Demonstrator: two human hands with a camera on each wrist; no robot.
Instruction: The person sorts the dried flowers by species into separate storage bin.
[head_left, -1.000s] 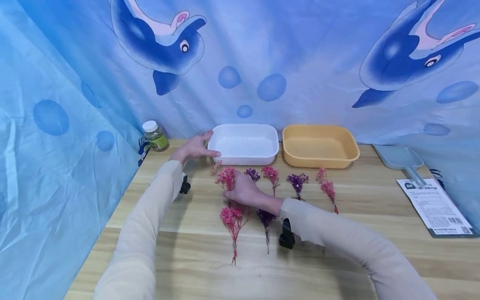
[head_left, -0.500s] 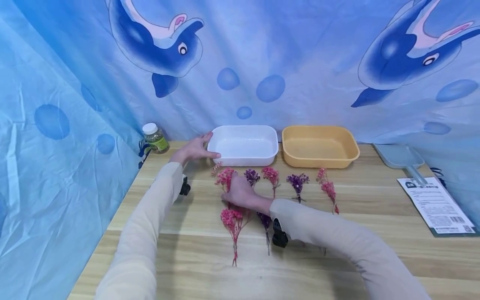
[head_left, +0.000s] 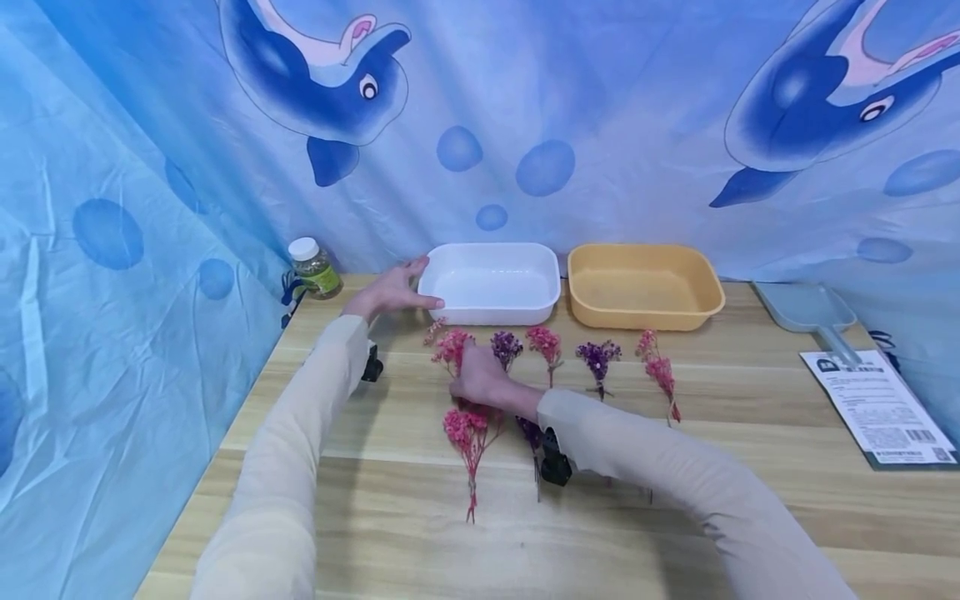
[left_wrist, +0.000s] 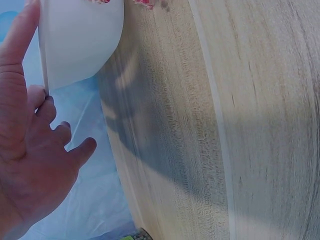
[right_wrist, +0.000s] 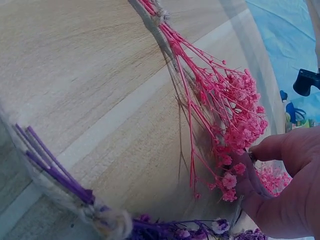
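My left hand [head_left: 392, 293] spreads across the left end of a white plastic basin [head_left: 491, 317], thumb at the front corner and fingers at the back one. In the left wrist view, the basin wall [left_wrist: 82, 45] meets my thumb and forefinger, the other fingers loosely bent. My right hand [head_left: 483, 375] pinches a pink dried-flower bunch [head_left: 452, 346] by its stems, mostly hidden under the hand. Just nearer lies another pink bunch [head_left: 467, 429], large in the right wrist view. A purple bunch [head_left: 528, 433] lies partly under the right forearm.
Along the back row lie a purple bunch [head_left: 506, 346], a pink bunch [head_left: 545, 343], another purple bunch [head_left: 598, 357] and a pink one [head_left: 660, 371]. A yellow basin [head_left: 645, 321], grey scoop [head_left: 806, 310], printed card [head_left: 877, 404] and lidded jar [head_left: 315, 271] stand around.
My right hand stays at the same pink bunch, its forearm shifted slightly left. My left hand keeps its place at the white basin. The head view has tilted a little.
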